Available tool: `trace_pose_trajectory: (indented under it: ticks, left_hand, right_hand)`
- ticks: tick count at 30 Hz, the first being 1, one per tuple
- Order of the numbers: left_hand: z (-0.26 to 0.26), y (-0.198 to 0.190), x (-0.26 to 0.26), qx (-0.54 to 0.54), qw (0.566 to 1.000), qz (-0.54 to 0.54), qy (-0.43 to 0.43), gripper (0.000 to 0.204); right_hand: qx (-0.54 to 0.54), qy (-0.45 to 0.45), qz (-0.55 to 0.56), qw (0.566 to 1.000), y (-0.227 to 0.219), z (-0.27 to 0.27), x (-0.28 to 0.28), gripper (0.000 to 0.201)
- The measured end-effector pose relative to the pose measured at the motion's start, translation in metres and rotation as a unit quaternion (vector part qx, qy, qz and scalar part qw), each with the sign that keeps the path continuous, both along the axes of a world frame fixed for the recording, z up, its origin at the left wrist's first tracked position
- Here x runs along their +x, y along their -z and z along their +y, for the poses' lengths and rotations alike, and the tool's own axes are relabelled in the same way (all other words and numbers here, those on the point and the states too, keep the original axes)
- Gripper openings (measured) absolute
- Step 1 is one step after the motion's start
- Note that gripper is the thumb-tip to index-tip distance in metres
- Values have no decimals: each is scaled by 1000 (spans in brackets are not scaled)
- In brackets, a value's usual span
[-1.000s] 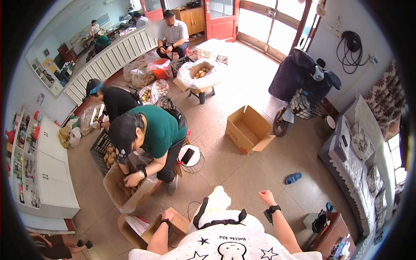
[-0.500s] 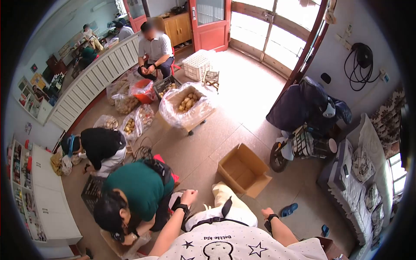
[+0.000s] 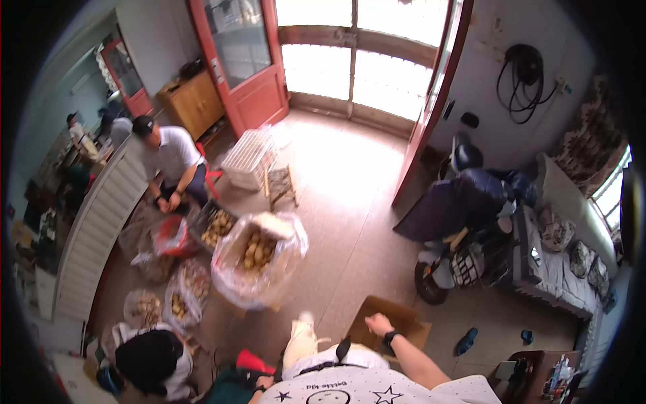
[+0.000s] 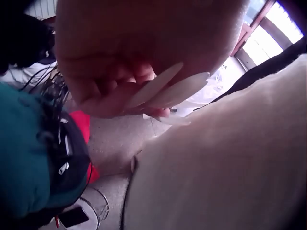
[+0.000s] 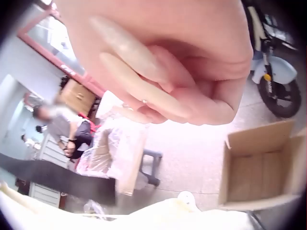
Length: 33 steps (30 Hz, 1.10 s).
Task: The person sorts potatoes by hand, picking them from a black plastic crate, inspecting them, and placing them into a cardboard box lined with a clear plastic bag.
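Observation:
My right hand shows in front of the open cardboard box in the head view. Its fingers curl loosely with long pale nails, holding nothing; in the right wrist view the hand fills the top, with the box beyond it. Low in the head view, my left hand is partly cut off beside my shirt, near a red object. The left wrist view shows that hand loosely curled and empty beside light clothing.
Ahead on the left stands a plastic-lined container of potatoes, with a white crate behind it. A seated person is near bags. A crouching person is at lower left; a scooter and slippers are right.
The view has moved forward and turned towards the doorway, bringing the potatoes closer. My left hand has dropped to the bottom edge; my right hand now appears against the box. The green-shirted person has mostly left view.

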<state>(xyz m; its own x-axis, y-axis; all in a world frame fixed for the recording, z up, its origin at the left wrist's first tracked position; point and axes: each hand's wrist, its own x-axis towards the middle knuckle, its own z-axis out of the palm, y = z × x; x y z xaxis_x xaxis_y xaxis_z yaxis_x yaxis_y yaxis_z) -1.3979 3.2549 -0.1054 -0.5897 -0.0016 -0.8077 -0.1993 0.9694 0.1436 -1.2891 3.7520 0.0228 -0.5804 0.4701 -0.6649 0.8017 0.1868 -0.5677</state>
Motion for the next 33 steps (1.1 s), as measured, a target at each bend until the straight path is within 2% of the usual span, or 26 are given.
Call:
trace_pose_trajectory:
  ticks: [1,2,3,4,5,7,9,10,11,12,13,15,16,19,21,22,23,25,27,29,31,33]
  left_hand:
    - [18,-18,-27,-13,995,55,-86,38]
    - [33,-27,-68,33,997,71,7,36]
    - [41,-35,-105,73,989,84,97,34]
    - [63,-45,-138,87,992,91,32,35]
    - [98,-68,-176,99,990,98,-30,37]
    - [156,-90,-241,162,975,147,-24,37]
    - [215,-111,-301,161,980,118,-5,36]
    - [229,-84,-326,172,964,197,50,33]
    - [253,-86,-346,192,965,173,29,35]
    - [270,-74,-362,232,955,185,15,37]
    - [297,-98,-369,234,953,193,7,39]
    - [330,-109,-382,177,968,176,4,38]
    - [336,-90,-384,181,965,189,-21,37]
    - [349,-72,-366,106,977,157,-94,36]
    - [345,-44,-351,50,989,77,-115,34]
    - [357,-61,-349,38,989,42,-140,33]
    - [356,-39,-344,13,986,44,-162,33]
    - [382,-51,-352,28,976,42,-212,33]
    - [416,-72,-376,34,965,51,-255,34]
    - [443,-66,-395,41,952,61,-297,34]
    - [457,-33,-416,69,943,102,-309,35]
    - [476,-44,-448,83,932,92,-342,35]
  right_hand:
    - [5,25,-22,999,22,5,0,39]
    - [-52,50,-103,992,26,11,-1,35]
    - [-85,56,-126,987,22,17,-2,32]
    - [-94,54,-151,983,34,25,-3,32]
    - [-47,45,-172,983,25,31,-12,33]
    - [-46,73,-178,980,17,49,-32,32]
    - [-57,104,-172,978,9,71,-56,33]
    - [-60,125,-162,977,11,86,-69,34]
    - [-65,137,-157,976,17,104,-80,35]
    - [-12,62,-101,993,44,133,-84,35]
    - [32,-21,-45,998,69,155,-82,35]
    - [-51,106,-114,986,59,212,-121,33]
    - [-49,126,-118,984,56,243,-144,33]
    - [-17,178,-108,978,35,332,-213,39]
    - [-20,199,-55,978,20,383,-259,41]
    - [-32,185,-36,982,14,404,-285,43]
    - [-33,165,-52,984,9,421,-312,42]
    - [17,91,-62,994,4,441,-367,41]
    - [41,-29,-102,993,26,472,-412,40]
    - [58,-105,-117,986,29,480,-471,42]
    - [73,-157,-84,981,21,481,-536,42]
    - [72,-211,-93,970,4,481,-601,42]
